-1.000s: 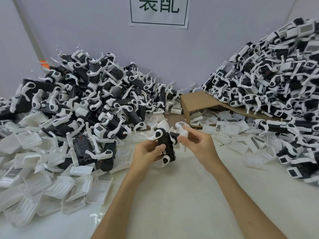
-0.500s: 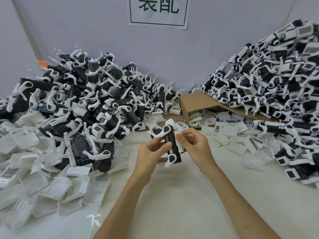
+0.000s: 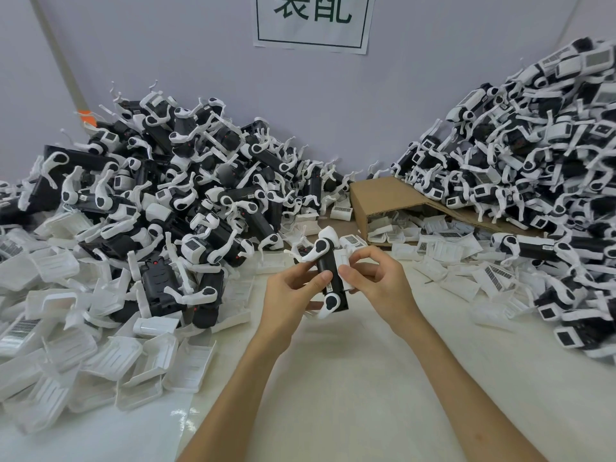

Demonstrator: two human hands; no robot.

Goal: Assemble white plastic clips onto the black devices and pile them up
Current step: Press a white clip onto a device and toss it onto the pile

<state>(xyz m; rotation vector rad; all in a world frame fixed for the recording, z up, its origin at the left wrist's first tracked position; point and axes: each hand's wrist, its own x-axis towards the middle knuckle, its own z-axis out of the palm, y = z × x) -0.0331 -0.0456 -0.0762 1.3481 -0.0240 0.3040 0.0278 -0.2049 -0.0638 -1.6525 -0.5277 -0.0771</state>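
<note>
Far left on the table [image 3: 333, 395]: loose white clips [image 3: 110, 356], far too many to count, spread below the left heap [image 3: 186, 181] of finished devices, likewise uncountable. Centre: one black device [image 3: 328, 270], held upright above the table, clamped in the left hand [image 3: 288, 295], grip curled round its lower body. Just right of it: one white clip [image 3: 343, 258], pinched in the right hand [image 3: 380, 281] grip and pressed against the device's side. Probably light, rigid, smooth plastic; thin white arms likely to snap if levered, so best held by the solid black body. Further right: one cardboard box [image 3: 386, 198] on its side, then the right heap [image 3: 533, 155], uncounted.
</note>
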